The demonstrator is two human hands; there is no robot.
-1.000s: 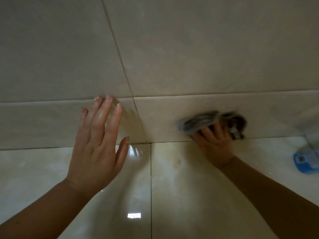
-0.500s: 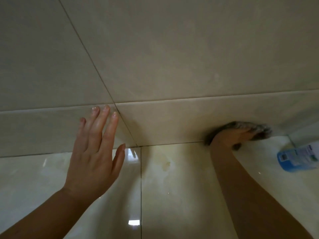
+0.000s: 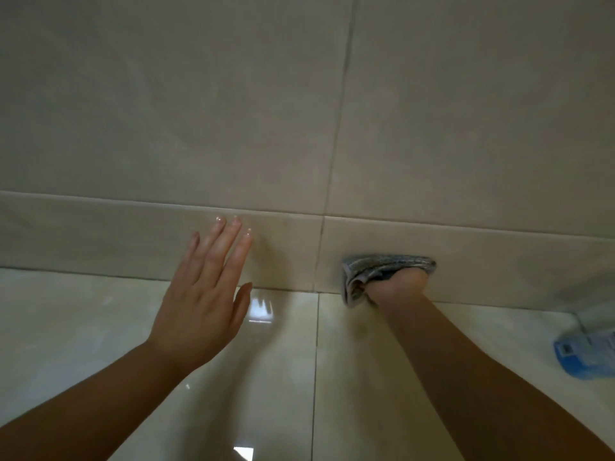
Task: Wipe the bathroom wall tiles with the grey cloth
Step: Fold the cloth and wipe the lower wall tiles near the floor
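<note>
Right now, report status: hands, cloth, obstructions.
Left hand open, flat by the wall. Right hand shut on grey cloth, pressed to low wall tile. Blue bottle lying far right, clear of stroke.

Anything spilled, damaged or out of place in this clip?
One thing: a blue bottle lies tipped on its side on the floor by the right edge. No spill shows. The tiles look intact, though there is a faint yellowish mark near the right forearm.

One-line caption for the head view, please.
Right hand presses a grey cloth against the low wall tile; left hand is spread open beside it.
</note>
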